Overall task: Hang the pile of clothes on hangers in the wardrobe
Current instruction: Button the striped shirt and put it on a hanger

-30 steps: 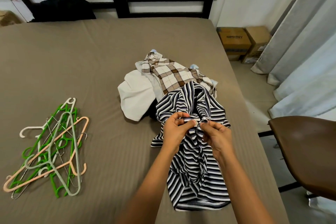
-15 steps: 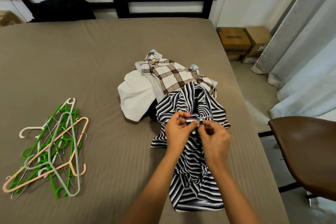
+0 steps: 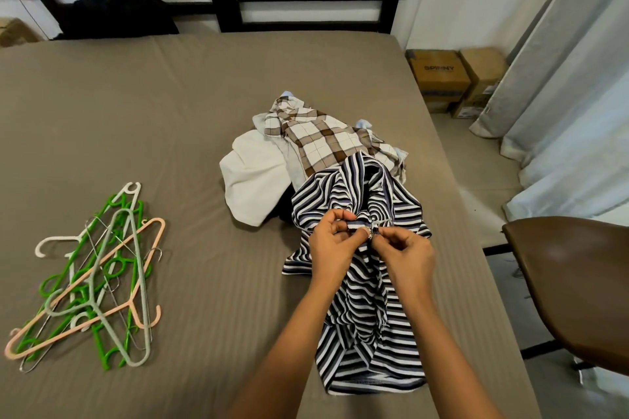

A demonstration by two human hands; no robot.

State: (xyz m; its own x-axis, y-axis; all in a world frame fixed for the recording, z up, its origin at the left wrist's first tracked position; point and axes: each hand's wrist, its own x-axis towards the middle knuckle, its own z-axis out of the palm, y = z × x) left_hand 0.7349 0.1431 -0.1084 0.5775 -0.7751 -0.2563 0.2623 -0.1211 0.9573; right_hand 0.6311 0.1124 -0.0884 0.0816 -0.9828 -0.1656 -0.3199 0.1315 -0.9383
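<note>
- Working on the striped shirt [image 3: 360,299], crumpled lengthwise on the bed [image 3: 170,112] near its right side, far end lapping onto the rest of the pile.
- Pinching a band of its fabric in the left hand [image 3: 332,248], thumb and curled fingers closed on the cloth.
- Meeting it from the other side with the right hand [image 3: 406,253], fingertips nipped on a small shiny fastener [image 3: 372,231], too small to call button or clasp.
- Judged as garment preparation: doing up or undoing the closure before any hanger goes in. Hanging itself not yet begun.
- Just beyond, touching the stripes: a plaid shirt [image 3: 323,139] over a white garment [image 3: 253,177], both waiting.
- Well apart, on the left of the bed: a tangle of hangers [image 3: 92,279] in green, peach, grey-green and white plastic, plus wire.
- Next, probably: finishing at the fastener, freeing one hand, reaching across for a single hanger and teasing it out without dragging the others. Then finding the neck opening in the bunched cloth.
- No wardrobe in view. Beside the bed only a brown chair [image 3: 571,282], cardboard boxes [image 3: 439,75] and curtains [image 3: 561,112].
</note>
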